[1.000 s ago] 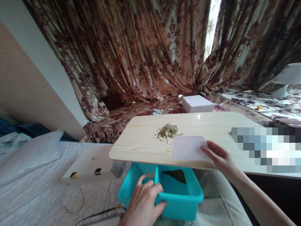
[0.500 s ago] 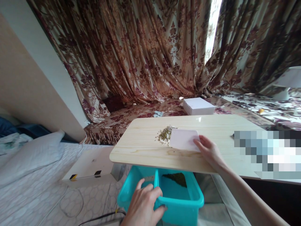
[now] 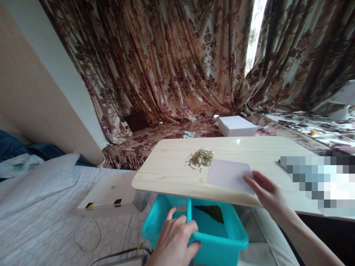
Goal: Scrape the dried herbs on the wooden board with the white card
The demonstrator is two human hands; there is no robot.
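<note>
On the pale wood-grain tabletop with rounded corners (image 3: 163, 173), a loose heap of small green and white grains (image 3: 201, 158) lies left of the middle, a few strays scattered around its edges. Just beside its lower right side is a thin white rectangular card (image 3: 229, 175). The person's right hand (image 3: 262, 186) pinches this card by its right edge, thumb on top and fingers behind; whether the card touches the grains cannot be told.

Below the table's near edge sits a turquoise plastic bin (image 3: 219, 251) split by a divider into two compartments. The person's left hand (image 3: 177, 236) grips its near rim beside the divider, the fingers bent over the top and the thumb against the outside. A dark green layer of material (image 3: 213, 212) lies toward the far side of the right compartment; the left one contains something pale, mostly hidden.

Beyond the table rests a white lidded box (image 3: 237, 123), in front of brown floral curtains (image 3: 166, 55). A flat white carton (image 3: 111, 192) lies on the quilted bed cover (image 3: 52, 229) at left.
</note>
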